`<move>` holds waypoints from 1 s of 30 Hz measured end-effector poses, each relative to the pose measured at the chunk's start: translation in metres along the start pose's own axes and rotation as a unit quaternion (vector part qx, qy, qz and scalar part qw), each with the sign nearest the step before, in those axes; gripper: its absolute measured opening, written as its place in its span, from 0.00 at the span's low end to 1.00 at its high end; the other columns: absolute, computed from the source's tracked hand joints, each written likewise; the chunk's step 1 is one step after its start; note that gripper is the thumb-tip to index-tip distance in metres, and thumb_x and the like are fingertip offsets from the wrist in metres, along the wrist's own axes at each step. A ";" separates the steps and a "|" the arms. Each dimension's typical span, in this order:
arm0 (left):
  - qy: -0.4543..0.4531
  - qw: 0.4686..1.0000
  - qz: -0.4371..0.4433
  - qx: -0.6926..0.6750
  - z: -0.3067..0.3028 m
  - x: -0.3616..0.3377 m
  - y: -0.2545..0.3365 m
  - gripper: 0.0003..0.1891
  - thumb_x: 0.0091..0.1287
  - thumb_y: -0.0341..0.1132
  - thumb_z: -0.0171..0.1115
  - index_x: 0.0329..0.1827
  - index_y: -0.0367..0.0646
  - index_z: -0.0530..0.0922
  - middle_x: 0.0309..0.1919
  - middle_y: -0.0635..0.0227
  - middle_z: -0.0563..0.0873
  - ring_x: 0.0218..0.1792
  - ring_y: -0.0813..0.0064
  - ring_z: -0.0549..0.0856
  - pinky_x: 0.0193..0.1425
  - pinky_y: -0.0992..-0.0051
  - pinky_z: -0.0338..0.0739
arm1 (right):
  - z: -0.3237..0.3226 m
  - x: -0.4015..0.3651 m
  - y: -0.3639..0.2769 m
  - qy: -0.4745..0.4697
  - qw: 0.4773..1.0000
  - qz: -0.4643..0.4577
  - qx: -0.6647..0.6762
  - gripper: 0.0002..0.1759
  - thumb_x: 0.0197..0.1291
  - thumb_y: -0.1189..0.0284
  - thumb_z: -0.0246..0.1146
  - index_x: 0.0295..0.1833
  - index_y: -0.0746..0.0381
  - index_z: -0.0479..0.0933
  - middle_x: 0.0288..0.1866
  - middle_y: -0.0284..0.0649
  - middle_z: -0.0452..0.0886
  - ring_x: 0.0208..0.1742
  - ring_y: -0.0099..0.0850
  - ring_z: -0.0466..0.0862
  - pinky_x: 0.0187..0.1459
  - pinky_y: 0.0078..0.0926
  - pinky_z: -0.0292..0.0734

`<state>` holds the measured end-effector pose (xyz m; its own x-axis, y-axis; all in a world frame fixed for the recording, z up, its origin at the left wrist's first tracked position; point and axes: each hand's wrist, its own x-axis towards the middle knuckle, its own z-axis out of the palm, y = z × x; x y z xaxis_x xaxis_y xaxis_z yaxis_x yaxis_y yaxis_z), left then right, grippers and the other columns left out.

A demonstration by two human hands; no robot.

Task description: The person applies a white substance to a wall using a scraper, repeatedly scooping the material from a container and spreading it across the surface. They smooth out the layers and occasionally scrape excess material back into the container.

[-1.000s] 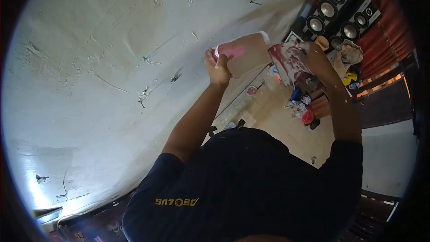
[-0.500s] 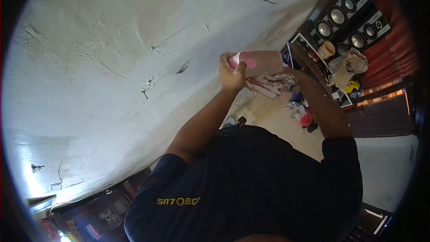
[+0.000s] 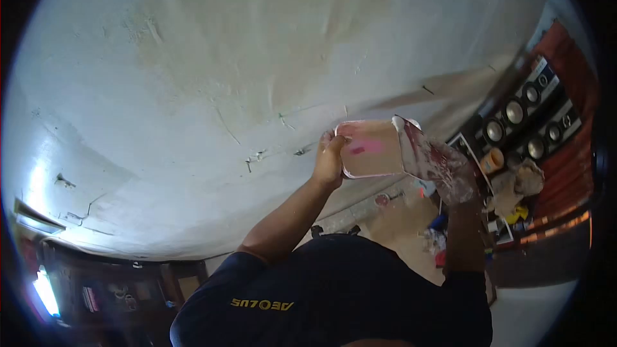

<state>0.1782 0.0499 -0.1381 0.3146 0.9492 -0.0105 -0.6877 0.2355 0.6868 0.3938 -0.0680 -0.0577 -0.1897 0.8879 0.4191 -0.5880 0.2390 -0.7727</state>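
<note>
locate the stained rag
Head view, right of centre: the stained rag is in the right hand, against the pink-smeared tray that the left hand holds.

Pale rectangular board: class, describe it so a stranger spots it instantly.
Find the cracked cream wall filling the upper view. Before it, the left hand grips one edge of the pale rectangular board, the smeared right hand at the other. Only its flat face bears a pink patch.

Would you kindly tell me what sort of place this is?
Probably a lived-in room being replastered or patched: a rough, patched plaster surface, a smeared tray in the left hand, and loudspeakers beside floor clutter.
</note>
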 end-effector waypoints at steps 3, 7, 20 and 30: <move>-0.020 0.999 0.017 -0.033 0.007 -0.006 0.026 0.16 0.56 0.30 0.48 0.47 0.33 0.69 0.39 0.58 0.78 0.40 0.67 0.80 0.42 0.69 0.79 | 0.006 0.016 0.000 0.121 0.984 0.008 -0.133 0.28 0.55 0.70 0.60 0.59 0.75 0.66 0.59 0.56 0.70 0.59 0.44 0.74 0.59 0.41 0.72; -0.054 0.996 0.059 -0.029 0.011 -0.024 0.055 0.17 0.56 0.30 0.46 0.48 0.33 0.69 0.39 0.58 0.78 0.40 0.67 0.81 0.43 0.69 0.79 | 0.015 0.038 0.005 0.092 0.969 -0.131 -0.188 0.26 0.54 0.70 0.63 0.56 0.73 0.69 0.48 0.52 0.78 0.45 0.41 0.82 0.43 0.42 0.81; 0.013 0.993 0.107 -0.056 -0.036 -0.072 0.072 0.21 0.62 0.41 0.50 0.54 0.37 0.69 0.48 0.57 0.77 0.49 0.63 0.80 0.51 0.64 0.76 | 0.083 0.154 0.009 0.060 0.956 -0.123 -0.259 0.15 0.63 0.68 0.59 0.23 0.60 0.72 0.13 0.26 0.67 0.12 0.16 0.63 0.15 0.18 0.56; 0.037 0.989 0.128 -0.058 -0.057 -0.114 0.086 0.24 0.66 0.46 0.50 0.59 0.39 0.66 0.53 0.59 0.75 0.52 0.63 0.78 0.57 0.63 0.73 | 0.095 0.178 0.025 0.053 0.965 -0.209 -0.150 0.08 0.65 0.68 0.56 0.36 0.61 0.74 0.29 0.29 0.72 0.27 0.18 0.69 0.27 0.17 0.63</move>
<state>0.0462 -0.0264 -0.1190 0.0738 0.9925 0.0974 -0.8105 0.0028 0.5857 0.2709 0.0591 0.0429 0.1056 0.7203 0.6856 -0.3388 0.6743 -0.6562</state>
